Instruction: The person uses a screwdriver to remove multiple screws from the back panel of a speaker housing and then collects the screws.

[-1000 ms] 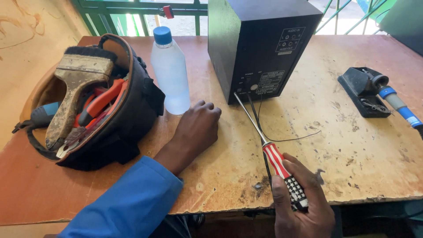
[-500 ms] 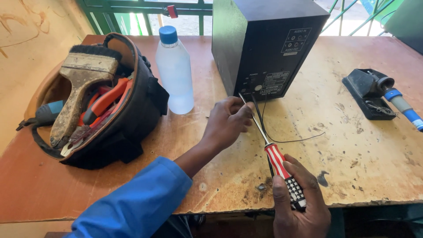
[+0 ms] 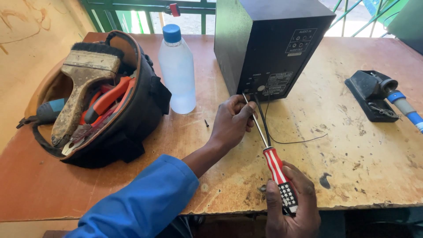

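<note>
Red-and-white striped plastic marks the handle of the screwdriver, which is gripped by the closed fingers of the right hand at the near edge of the table. The long steel shaft is angled up and away, and its tip is set against the lower back panel of the black speaker, near the small knob and label.

The left hand is the thing that has changed. A second ago it was lying flat on the table, well apart from the tool; half a second ago it was lifted toward the shaft; now its fingers are closed in a pinch around the upper shaft, just below the tip. The tool is thus steadied at both ends, and the tip seems to be guided onto a fastener at the panel, though the fastener itself cannot be made out.

A thin black wire is trailed from the speaker's back across the table. A small dark screw is seen lying just left of the left hand, beside the clear bottle. The tool bag and the soldering iron are left untouched.
</note>
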